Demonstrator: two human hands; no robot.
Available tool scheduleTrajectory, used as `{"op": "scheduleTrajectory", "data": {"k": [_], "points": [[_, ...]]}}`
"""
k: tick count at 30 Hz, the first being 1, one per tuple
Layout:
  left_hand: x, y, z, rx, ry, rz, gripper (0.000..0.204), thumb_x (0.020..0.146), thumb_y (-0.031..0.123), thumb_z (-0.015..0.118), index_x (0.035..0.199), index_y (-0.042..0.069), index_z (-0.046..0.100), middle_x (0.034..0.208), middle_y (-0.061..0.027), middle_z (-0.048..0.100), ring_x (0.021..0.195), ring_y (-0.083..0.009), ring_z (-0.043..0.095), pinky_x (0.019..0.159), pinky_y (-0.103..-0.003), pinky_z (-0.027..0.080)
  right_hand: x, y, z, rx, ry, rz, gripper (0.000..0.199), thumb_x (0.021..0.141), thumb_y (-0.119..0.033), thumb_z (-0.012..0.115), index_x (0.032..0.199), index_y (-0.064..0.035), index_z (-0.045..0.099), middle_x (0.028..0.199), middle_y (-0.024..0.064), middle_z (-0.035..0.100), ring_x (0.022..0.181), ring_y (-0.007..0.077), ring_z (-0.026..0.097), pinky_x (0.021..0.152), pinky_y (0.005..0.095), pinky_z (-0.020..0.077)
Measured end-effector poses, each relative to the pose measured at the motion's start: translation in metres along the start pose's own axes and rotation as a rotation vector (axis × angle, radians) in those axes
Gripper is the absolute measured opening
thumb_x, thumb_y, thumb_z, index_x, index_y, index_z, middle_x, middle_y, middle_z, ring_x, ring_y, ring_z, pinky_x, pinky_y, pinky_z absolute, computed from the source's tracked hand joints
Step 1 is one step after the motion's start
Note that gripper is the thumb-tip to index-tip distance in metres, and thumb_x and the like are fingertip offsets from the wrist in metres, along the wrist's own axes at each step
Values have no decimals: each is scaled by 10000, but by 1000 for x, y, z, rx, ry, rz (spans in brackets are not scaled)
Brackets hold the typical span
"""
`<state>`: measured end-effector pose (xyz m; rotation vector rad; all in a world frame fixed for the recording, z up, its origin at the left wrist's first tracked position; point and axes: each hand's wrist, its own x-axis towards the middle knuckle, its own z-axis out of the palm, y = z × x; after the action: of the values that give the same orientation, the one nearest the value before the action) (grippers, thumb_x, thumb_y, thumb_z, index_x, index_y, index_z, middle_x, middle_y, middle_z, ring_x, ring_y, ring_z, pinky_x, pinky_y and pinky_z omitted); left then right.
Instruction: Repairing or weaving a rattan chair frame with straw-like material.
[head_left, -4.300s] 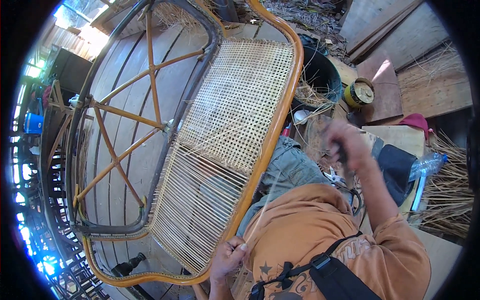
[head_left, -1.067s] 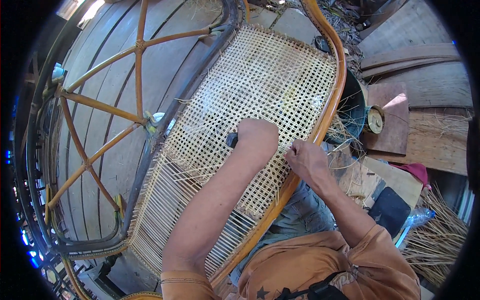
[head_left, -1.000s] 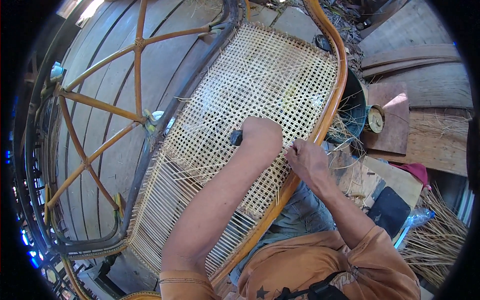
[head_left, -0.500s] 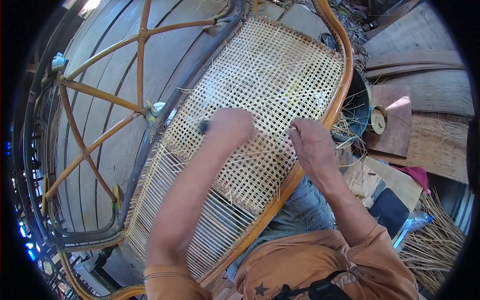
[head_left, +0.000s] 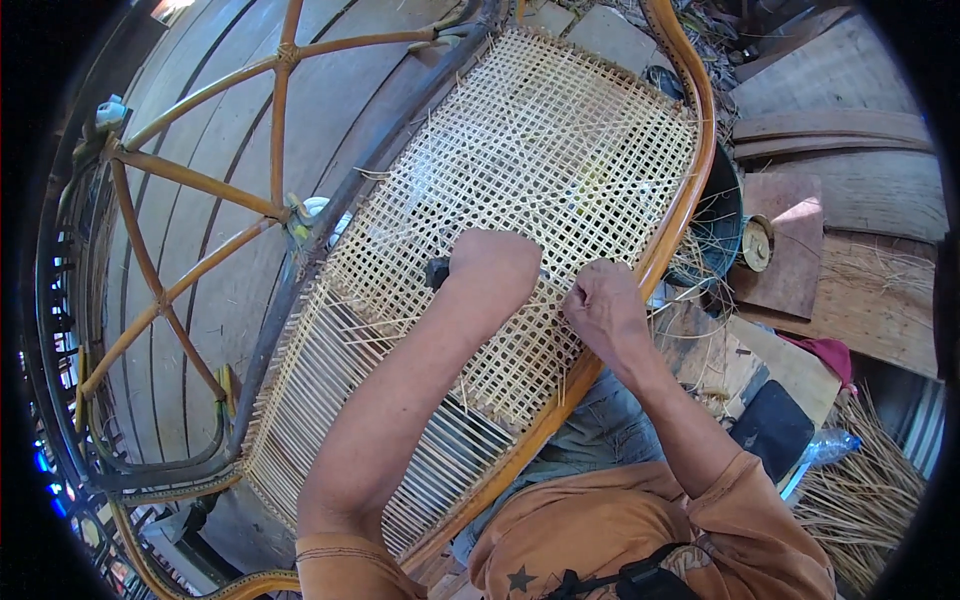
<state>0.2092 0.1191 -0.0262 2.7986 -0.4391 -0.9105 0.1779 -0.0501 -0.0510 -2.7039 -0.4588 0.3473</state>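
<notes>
A woven cane panel [head_left: 560, 130] in pale strands lies in front of me, framed by a curved brown rattan rail [head_left: 690, 200]. My left hand [head_left: 497, 262] is closed over the middle of the weave around a tool, whose dark handle end [head_left: 437, 272] sticks out on its left. A bit of the tool seems to show at the hand's right side; its working end I cannot make out. Close by, my right hand [head_left: 606, 305] is closed with fingertips pinched at the weave near the rail. What the pinch holds is hidden. Parallel strands [head_left: 350, 430] without cross weave fill the nearer part.
Bare rattan struts [head_left: 165, 300] stand at the left above wooden planks. Right of the rail are a dark tub [head_left: 715, 215], a round tin [head_left: 757, 243], boards [head_left: 780, 245], a plastic bottle [head_left: 832, 446] and a bundle of cane strips [head_left: 865, 490].
My left hand has moved right and slightly nearer me with the tool, closing the gap to my right hand. My right hand has shifted a little left and nearer me.
</notes>
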Motion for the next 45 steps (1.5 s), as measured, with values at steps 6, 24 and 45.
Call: {"op": "scheduleTrajectory", "data": {"k": [6, 24, 45], "points": [[9, 11, -10, 14, -54, 15, 159, 779, 126, 558, 826, 64, 697, 834, -114, 683, 792, -262, 672, 669, -363, 524, 4, 3, 2, 78, 61, -71, 62, 650, -39, 565, 629, 8, 531, 687, 169, 528, 716, 340, 517, 666, 425, 426], [4, -9, 5, -37, 11, 6, 341, 828, 366, 552, 843, 54, 687, 844, -137, 674, 799, -283, 662, 693, -397, 521, 9, -1, 7, -93, -64, -97, 98, 763, -99, 602, 829, -32, 571, 901, 140, 550, 871, 326, 554, 733, 409, 473], [-35, -58, 5, -33, 101, -231, 410, 851, 448, 514, 879, 70, 669, 837, -127, 669, 808, -283, 654, 694, -428, 512, 10, -1, -39, 13, -121, -221, 142, 838, -124, 560, 968, -68, 548, 946, 114, 565, 819, 316, 593, 701, 405, 482]]}}
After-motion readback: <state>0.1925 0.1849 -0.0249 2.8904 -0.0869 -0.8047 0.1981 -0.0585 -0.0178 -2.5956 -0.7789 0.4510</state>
